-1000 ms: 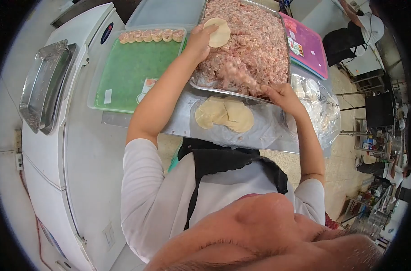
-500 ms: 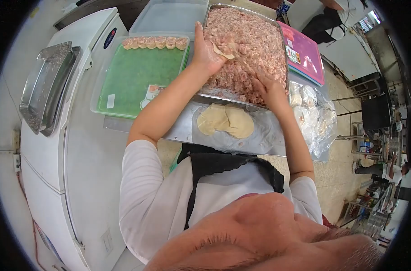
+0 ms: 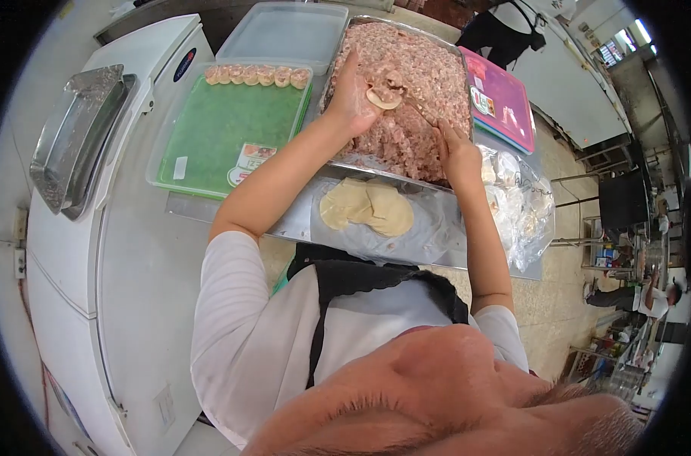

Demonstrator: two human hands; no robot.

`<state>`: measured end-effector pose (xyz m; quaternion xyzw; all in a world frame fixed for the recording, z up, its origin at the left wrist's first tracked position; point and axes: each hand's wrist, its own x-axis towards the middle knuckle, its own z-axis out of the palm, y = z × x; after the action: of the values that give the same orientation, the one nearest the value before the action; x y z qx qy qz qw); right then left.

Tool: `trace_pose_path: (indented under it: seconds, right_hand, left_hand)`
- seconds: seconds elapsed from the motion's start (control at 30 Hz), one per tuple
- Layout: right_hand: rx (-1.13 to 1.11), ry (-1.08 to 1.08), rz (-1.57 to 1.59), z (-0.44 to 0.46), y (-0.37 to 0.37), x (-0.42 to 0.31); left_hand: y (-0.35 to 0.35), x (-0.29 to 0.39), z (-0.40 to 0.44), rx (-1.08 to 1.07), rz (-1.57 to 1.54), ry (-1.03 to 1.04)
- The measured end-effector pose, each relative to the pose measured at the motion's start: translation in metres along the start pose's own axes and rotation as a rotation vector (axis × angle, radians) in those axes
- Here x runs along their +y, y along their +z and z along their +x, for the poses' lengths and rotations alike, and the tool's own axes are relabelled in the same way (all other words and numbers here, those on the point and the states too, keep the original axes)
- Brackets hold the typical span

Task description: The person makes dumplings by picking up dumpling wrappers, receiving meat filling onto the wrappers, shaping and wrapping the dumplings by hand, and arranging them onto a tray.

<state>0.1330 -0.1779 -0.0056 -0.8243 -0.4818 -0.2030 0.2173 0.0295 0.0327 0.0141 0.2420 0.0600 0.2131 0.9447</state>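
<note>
- The wrapper (image 3: pixel 384 99) is cupped in the left of the two hands (image 3: pixel 354 102), above the meat mixture (image 3: pixel 425 57); some filling lies on it.
- A thin utensil (image 3: pixel 423 115) is gripped by the right hand (image 3: pixel 459 156), and its far end is directed at the wrapper.
- The meat mixture is contained in a metal tray (image 3: pixel 364 161), which is supported on the worktop (image 3: pixel 294 219).
- A group of overlapping flat rounds (image 3: pixel 368 207) is laid on plastic sheeting in front of the tray.
- A row of filled pieces (image 3: pixel 258 75) is arranged along the far edge of a green-based container (image 3: pixel 216 133), left of the tray.
- Pink lid (image 3: pixel 505 102) and clear plastic bag (image 3: pixel 516 209) are positioned to the right of the tray.
</note>
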Motion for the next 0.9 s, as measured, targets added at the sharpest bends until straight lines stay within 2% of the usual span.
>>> trace_pose_path:
  seconds: [0.07,0.17,0.27,0.3,0.4,0.43,0.53,0.57,0.67,0.77,0.8,0.83,0.9]
  right_hand:
    - [-0.105,0.047,-0.082,0.003,-0.006,0.011]
    - [-0.347,0.108,-0.251,0.017,-0.051,0.024]
    - [-0.250,0.058,-0.186,0.014,-0.084,-0.010]
    - [-0.181,-0.048,-0.020,0.009,-0.071,-0.007]
    - [-0.257,-0.112,-0.019,-0.004,-0.023,-0.003]
    - [-0.245,-0.165,-0.006,0.005,-0.036,-0.006]
    - [-0.396,-0.057,-0.226,0.024,-0.093,-0.033]
    - [-0.331,-0.064,-0.160,0.025,-0.095,-0.038]
    - [-0.242,-0.171,-0.032,0.016,-0.051,-0.028]
    - [-0.296,-0.129,0.027,0.033,-0.068,-0.019]
    - [-0.326,-0.122,0.055,0.036,-0.078,-0.010]
    - [-0.160,-0.165,0.305,0.039,-0.071,0.001]
    - [-0.195,0.024,0.410,0.034,-0.075,0.003]
  left_hand:
    - [-0.010,0.000,0.007,0.098,0.019,-0.070]
    - [-0.006,0.008,0.005,0.050,-0.042,-0.001]
    - [-0.015,0.004,0.012,0.063,-0.089,-0.033]
    - [-0.013,0.004,0.011,0.072,-0.085,-0.062]
    - [-0.009,0.004,0.004,0.083,-0.060,-0.121]
    - [-0.011,0.003,0.004,0.078,-0.053,-0.117]
    - [-0.024,0.005,0.011,0.023,-0.001,-0.099]
    - [-0.027,0.007,0.013,-0.008,0.025,-0.098]
    - [-0.015,0.002,0.009,0.101,0.052,-0.017]
    - [-0.020,0.015,0.006,0.101,0.001,-0.045]
    - [-0.020,0.019,0.002,0.026,0.024,-0.047]
    - [-0.016,0.027,0.001,-0.055,0.052,-0.046]
    - [-0.012,0.031,0.000,-0.190,0.216,-0.023]
